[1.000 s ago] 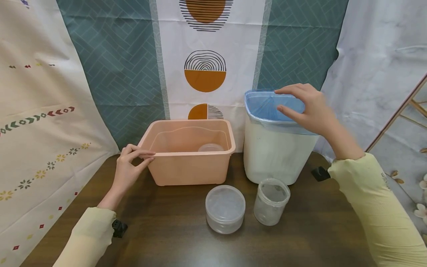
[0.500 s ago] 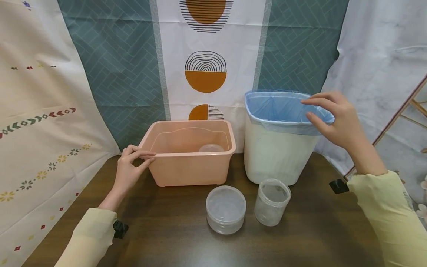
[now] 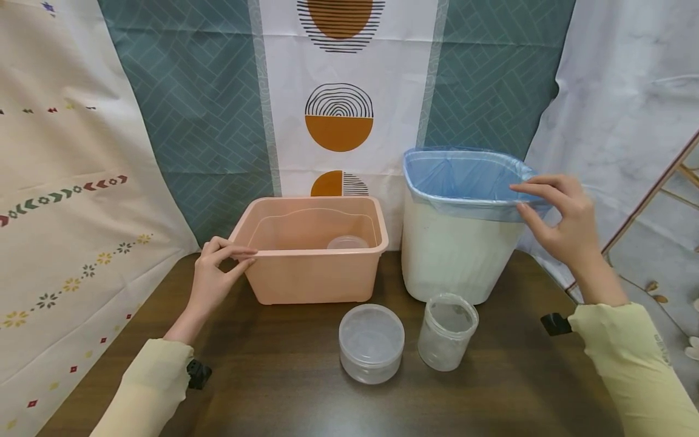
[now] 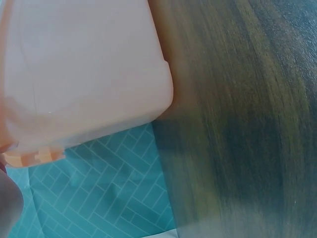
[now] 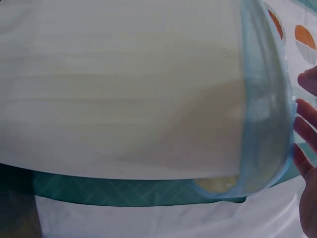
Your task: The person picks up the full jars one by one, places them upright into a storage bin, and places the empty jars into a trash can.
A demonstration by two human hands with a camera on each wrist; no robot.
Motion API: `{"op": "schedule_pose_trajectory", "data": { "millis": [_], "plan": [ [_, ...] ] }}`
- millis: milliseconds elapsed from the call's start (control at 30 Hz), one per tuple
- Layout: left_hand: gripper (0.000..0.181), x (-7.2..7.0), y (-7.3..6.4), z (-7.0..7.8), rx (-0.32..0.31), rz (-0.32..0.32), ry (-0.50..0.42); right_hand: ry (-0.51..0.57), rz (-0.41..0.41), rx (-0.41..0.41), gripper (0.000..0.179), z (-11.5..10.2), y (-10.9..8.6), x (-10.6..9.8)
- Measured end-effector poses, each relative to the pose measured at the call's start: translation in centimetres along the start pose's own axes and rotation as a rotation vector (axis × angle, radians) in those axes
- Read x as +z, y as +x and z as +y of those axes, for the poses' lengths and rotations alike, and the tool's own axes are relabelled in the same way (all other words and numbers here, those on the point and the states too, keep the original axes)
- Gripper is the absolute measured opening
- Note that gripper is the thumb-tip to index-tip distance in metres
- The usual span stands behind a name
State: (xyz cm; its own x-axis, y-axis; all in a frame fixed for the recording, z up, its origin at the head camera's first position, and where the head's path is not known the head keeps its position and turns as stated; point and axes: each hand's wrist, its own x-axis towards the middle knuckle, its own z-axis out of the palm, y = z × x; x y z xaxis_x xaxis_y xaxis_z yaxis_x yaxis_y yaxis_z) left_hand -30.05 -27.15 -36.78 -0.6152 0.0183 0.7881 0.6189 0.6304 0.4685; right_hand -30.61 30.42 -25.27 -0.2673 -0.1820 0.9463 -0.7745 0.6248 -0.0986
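Note:
My left hand (image 3: 212, 274) pinches the front left corner of the rim of a peach plastic storage bin (image 3: 311, 278). A clear round item (image 3: 347, 242), partly hidden by the front wall, lies inside it. My right hand (image 3: 568, 224) is at the right end of a white trash can (image 3: 455, 255) lined with a blue bag (image 3: 459, 176). Its fingers reach over the rim and the thumb is on the outer side, with a gap between them. In the right wrist view the fingertips (image 5: 306, 130) are close beside the bag's edge; contact is unclear.
A low, round clear container (image 3: 371, 343) with a lid stands on the dark wooden table (image 3: 273, 376), in front of the bin. Right of it is a taller clear jar (image 3: 448, 331), near the can's base. Patterned cloths (image 3: 207, 121) hang behind and at both sides.
My right hand has moved right and down, from above the can's opening to the right end of its rim. My left hand stays on the bin's corner.

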Motion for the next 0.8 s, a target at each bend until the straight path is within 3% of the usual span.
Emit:
{"op": "schedule_pose_trajectory", "data": {
  "millis": [300,467,800],
  "plan": [
    [0.024,0.1,0.0,0.0,0.0,0.008,-0.002,-0.037,0.075,0.099,0.023,0.7,-1.2,0.4],
    [0.023,0.1,-0.1,0.1,-0.013,0.01,0.002,-0.006,0.141,0.126,0.018,0.9,-1.7,1.1],
    [0.022,0.1,-0.1,0.1,-0.026,0.013,0.021,0.105,0.209,0.241,0.015,-2.4,-1.0,2.0]
  ]
}}
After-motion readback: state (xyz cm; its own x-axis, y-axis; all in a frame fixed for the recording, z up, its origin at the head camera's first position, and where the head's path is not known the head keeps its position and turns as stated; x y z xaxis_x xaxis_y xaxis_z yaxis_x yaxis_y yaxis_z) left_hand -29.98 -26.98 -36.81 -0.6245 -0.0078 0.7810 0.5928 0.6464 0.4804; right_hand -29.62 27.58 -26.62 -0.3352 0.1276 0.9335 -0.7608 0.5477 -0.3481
